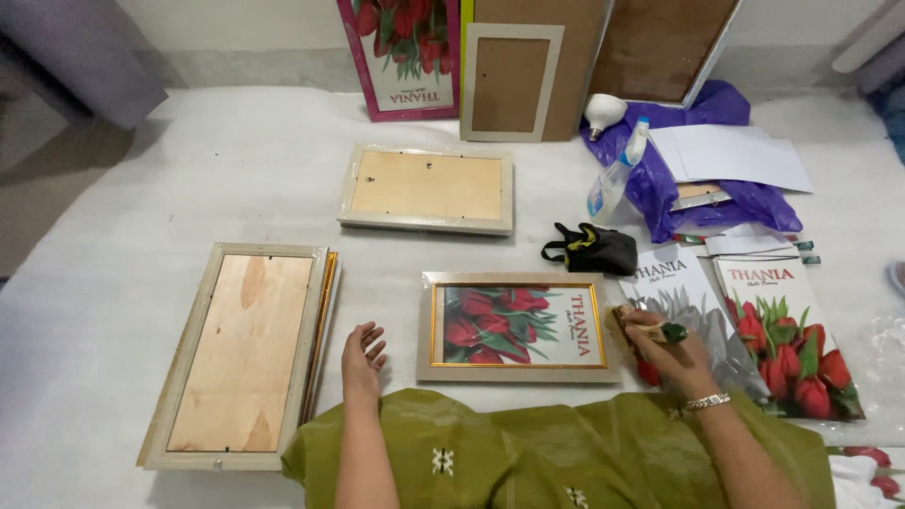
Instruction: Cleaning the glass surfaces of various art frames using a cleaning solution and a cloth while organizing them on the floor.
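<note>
Gold-rimmed tulip frame (518, 326) between open empty left hand (361, 356) and right hand (660, 344) gripping cloth (633, 323).

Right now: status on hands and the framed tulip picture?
Left hand open, palm up, empty, resting left of framed tulip picture. Right hand at frame's right edge, fingers curled; contents unclear. Black pouch beyond, apart.

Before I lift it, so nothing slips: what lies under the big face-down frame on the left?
Under the big frame, a gold-edged frame peeks out along its right side. The rest is covered.
</note>
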